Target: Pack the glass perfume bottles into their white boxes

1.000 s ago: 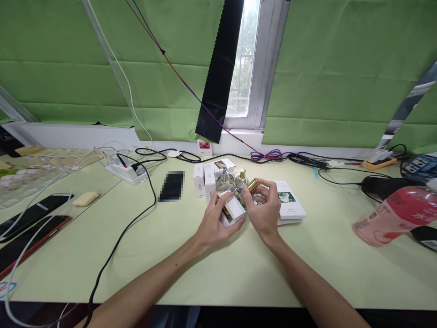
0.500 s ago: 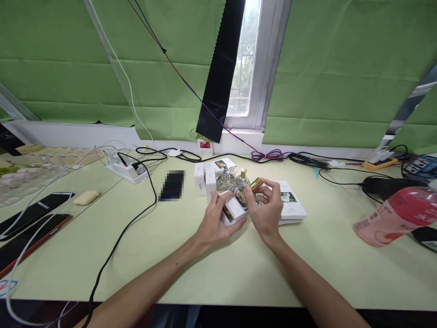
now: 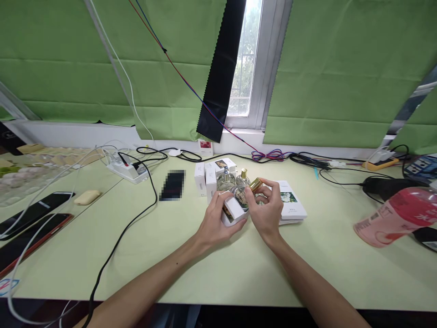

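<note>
While left hand [image 3: 214,223] grips open white carton [image 3: 231,210], right hand [image 3: 264,210] pinches gold-capped perfume bottle [image 3: 246,195], bottle roughly halfway inside, flap not closed.

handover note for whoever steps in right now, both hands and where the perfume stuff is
Left hand: grips the small white box, its flap open.
Right hand: holds the gold-capped bottle, tilted, its base at the box mouth.
Behind them on the table: two more bottles standing upright, upright white boxes, a flat white pack to the right.
Done: box open, bottle at its mouth. Left: bottle not fully in, flap not closed.
</note>
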`<state>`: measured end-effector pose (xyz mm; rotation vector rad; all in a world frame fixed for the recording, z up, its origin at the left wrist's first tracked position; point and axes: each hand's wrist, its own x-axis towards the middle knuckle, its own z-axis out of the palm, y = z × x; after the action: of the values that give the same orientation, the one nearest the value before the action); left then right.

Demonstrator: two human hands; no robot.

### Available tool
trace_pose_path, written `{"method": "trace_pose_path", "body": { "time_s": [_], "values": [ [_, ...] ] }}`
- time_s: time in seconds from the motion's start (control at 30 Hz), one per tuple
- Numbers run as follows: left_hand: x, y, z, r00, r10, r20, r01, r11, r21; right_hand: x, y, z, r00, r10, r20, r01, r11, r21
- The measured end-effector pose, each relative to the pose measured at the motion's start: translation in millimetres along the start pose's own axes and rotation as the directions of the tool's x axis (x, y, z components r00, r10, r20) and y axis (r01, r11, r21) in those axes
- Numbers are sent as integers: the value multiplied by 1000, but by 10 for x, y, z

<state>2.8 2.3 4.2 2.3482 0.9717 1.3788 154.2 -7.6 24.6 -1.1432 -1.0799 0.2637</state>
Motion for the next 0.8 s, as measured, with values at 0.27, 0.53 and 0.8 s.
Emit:
{"method": "trace_pose_path", "body": {
  "time_s": [0.27,0.53,0.8],
  "values": [
    [0,-2,-2,1000,-9,14,9,1000,5,0,-8,-7,1000,1,18,-1,1000,-5],
    [11,-23,-29,1000,11,18,-10,1000,-13,-10,1,2,1000,-18,20,19,999,-38],
    [33,-60,-93,995,78,54,-75,995,-66,-4,-15,-5,1000,-4,22,5,1000,-6]
  ]
}}
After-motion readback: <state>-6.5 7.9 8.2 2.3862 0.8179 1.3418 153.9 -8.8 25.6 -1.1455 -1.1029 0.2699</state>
